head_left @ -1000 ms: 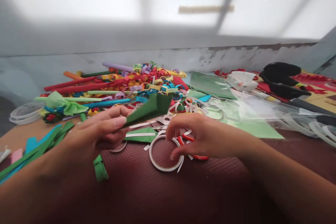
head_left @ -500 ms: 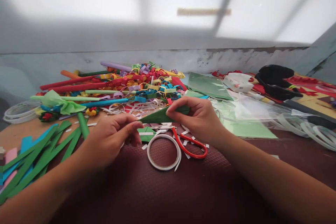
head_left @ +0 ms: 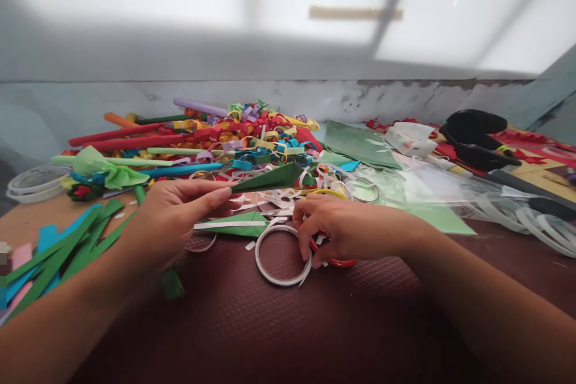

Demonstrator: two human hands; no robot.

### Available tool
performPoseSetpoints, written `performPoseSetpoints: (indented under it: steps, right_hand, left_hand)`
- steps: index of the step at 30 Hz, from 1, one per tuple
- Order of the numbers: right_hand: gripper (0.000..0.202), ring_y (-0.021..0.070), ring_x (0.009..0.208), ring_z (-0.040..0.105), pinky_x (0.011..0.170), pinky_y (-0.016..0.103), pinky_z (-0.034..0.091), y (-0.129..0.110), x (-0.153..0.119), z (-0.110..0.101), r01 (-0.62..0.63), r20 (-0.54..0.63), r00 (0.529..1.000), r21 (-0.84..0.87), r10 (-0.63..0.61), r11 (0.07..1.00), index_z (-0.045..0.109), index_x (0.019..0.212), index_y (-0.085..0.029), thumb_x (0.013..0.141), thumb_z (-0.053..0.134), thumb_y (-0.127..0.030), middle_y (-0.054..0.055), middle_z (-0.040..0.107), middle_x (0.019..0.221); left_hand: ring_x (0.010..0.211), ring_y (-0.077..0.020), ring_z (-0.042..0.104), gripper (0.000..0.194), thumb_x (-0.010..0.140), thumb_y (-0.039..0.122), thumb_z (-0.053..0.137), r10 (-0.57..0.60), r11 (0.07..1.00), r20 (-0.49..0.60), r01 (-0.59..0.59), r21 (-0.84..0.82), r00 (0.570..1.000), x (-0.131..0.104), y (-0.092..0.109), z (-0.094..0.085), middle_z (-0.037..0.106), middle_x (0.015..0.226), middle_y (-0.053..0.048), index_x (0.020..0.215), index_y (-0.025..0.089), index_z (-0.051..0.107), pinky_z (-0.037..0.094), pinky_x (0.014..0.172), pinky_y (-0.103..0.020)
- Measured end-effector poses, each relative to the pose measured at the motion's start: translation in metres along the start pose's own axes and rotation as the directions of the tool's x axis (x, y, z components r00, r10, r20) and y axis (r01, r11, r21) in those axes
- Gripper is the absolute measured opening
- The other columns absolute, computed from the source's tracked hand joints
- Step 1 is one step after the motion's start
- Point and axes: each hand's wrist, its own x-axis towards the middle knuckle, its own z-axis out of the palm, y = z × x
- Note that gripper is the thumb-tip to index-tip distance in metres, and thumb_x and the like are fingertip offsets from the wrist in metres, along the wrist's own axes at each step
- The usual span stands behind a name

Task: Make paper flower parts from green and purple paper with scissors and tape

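Observation:
My left hand (head_left: 173, 213) pinches one end of a folded green paper piece (head_left: 270, 177), which points up and to the right above the table. My right hand (head_left: 342, 228) is low over the table, fingers curled. Its thumb and a fingertip close around the right rim of a roll of white tape (head_left: 261, 264) lying flat. Under that hand, red-handled scissors (head_left: 344, 263) are mostly covered. Between the hands, a second green paper piece (head_left: 240, 225) with a white strip along it lies among white scraps (head_left: 281, 201).
Green and blue paper strips (head_left: 58, 252) lie at the left. Behind are colourful paper chains (head_left: 270, 138) and rolled paper sticks (head_left: 135, 141). Green sheets (head_left: 360, 144), clear plastic (head_left: 454, 183) and a black case (head_left: 477, 138) are at the right. White rings (head_left: 38, 183) sit far left.
My right hand has let go of the green paper and come down to the tape roll beside the scissors. The left hand keeps the paper and has shifted slightly left and up.

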Motion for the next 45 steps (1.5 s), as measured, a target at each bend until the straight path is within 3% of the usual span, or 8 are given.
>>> performPoseSetpoints:
  steps: [4, 9, 13, 16, 21, 26, 31, 45]
  right_hand:
    - [0.006, 0.0199, 0.103, 0.058, 0.090, 0.032, 0.046, -0.011, -0.002, -0.001, 0.054, -0.025, 0.998, 0.036, -0.053, 0.998, 0.075, 0.088, -0.021, 0.085, 0.078, -0.017, 0.004, 0.066, 0.103]
    - [0.013, 0.0144, 0.091, 0.065, 0.081, 0.026, 0.051, -0.035, -0.006, -0.001, 0.153, -0.225, 0.973, 0.425, -0.060, 0.892, 0.070, 0.108, -0.019, 0.098, 0.063, -0.024, 0.004, 0.072, 0.102]
    - [0.016, 0.0118, 0.082, 0.066, 0.074, 0.023, 0.052, -0.040, 0.002, 0.009, 0.309, -0.489, 0.872, 0.484, -0.040, 0.819, 0.075, 0.107, -0.016, 0.095, 0.065, -0.018, 0.003, 0.074, 0.092]
    - [0.011, 0.0114, 0.076, 0.064, 0.067, 0.023, 0.050, -0.042, 0.007, 0.016, 0.268, -0.579, 0.810, 0.506, 0.092, 0.820, 0.075, 0.098, -0.017, 0.091, 0.067, -0.018, 0.002, 0.073, 0.087]
    - [0.010, 0.0098, 0.062, 0.057, 0.054, 0.021, 0.042, -0.044, 0.012, 0.021, 0.162, -0.595, 0.736, 0.618, 0.323, 0.769, 0.072, 0.085, -0.017, 0.085, 0.075, -0.026, -0.002, 0.068, 0.072]
    - [0.015, 0.0120, 0.065, 0.061, 0.056, 0.022, 0.044, -0.040, 0.018, 0.023, 0.082, -0.532, 0.755, 0.657, 0.384, 0.750, 0.072, 0.082, -0.018, 0.082, 0.077, -0.032, -0.001, 0.070, 0.071]
    - [0.022, 0.0129, 0.062, 0.059, 0.055, 0.023, 0.044, -0.036, 0.026, 0.025, 0.048, -0.494, 0.729, 0.728, 0.475, 0.684, 0.071, 0.077, -0.017, 0.078, 0.080, -0.036, 0.000, 0.069, 0.069]
    - [0.022, 0.0113, 0.059, 0.057, 0.051, 0.022, 0.042, -0.032, 0.033, 0.026, 0.021, -0.525, 0.691, 0.702, 0.497, 0.712, 0.070, 0.077, -0.017, 0.080, 0.076, -0.037, 0.000, 0.069, 0.070]
  left_hand:
    - [0.070, -0.0202, 0.075, 0.028, 0.062, 0.043, 0.090, 0.005, 1.000, -0.019, -0.006, -0.030, 1.000, -0.001, 0.001, 0.004, 0.078, 0.073, -0.004, 0.077, 0.022, 0.079, 0.062, 0.063, -0.025]
    - [0.070, -0.0194, 0.074, 0.031, 0.067, 0.049, 0.086, 0.028, 0.994, -0.046, -0.023, 0.104, 0.999, -0.007, 0.002, 0.009, 0.078, 0.073, -0.005, 0.077, 0.021, 0.078, 0.057, 0.059, -0.022]
    - [0.069, -0.0196, 0.073, 0.026, 0.067, 0.046, 0.086, -0.020, 0.999, -0.046, 0.022, 0.025, 0.999, -0.012, 0.002, 0.016, 0.078, 0.072, -0.004, 0.078, 0.023, 0.079, 0.058, 0.062, -0.026]
    - [0.073, -0.0207, 0.074, 0.027, 0.064, 0.044, 0.089, -0.078, 0.992, -0.016, 0.076, -0.100, 0.997, -0.015, 0.003, 0.024, 0.079, 0.076, -0.004, 0.078, 0.022, 0.080, 0.060, 0.068, -0.028]
    - [0.069, -0.0168, 0.072, 0.024, 0.066, 0.039, 0.088, -0.125, 0.968, 0.059, 0.135, -0.210, 0.990, -0.021, 0.003, 0.033, 0.078, 0.074, -0.004, 0.074, 0.019, 0.079, 0.060, 0.070, -0.025]
    - [0.079, -0.0200, 0.074, 0.024, 0.069, 0.037, 0.086, -0.148, 0.965, 0.097, 0.165, -0.201, 0.984, -0.028, 0.005, 0.037, 0.080, 0.083, -0.008, 0.079, 0.016, 0.079, 0.060, 0.079, -0.029]
    - [0.081, -0.0242, 0.075, 0.030, 0.065, 0.038, 0.088, -0.173, 0.960, 0.108, 0.192, -0.205, 0.979, -0.029, 0.006, 0.038, 0.080, 0.084, -0.011, 0.080, 0.014, 0.080, 0.061, 0.083, -0.035]
    - [0.087, -0.0225, 0.077, 0.022, 0.072, 0.038, 0.084, -0.138, 0.951, 0.197, 0.185, -0.248, 0.971, -0.028, 0.002, 0.034, 0.081, 0.091, -0.009, 0.085, 0.020, 0.082, 0.060, 0.086, -0.031]
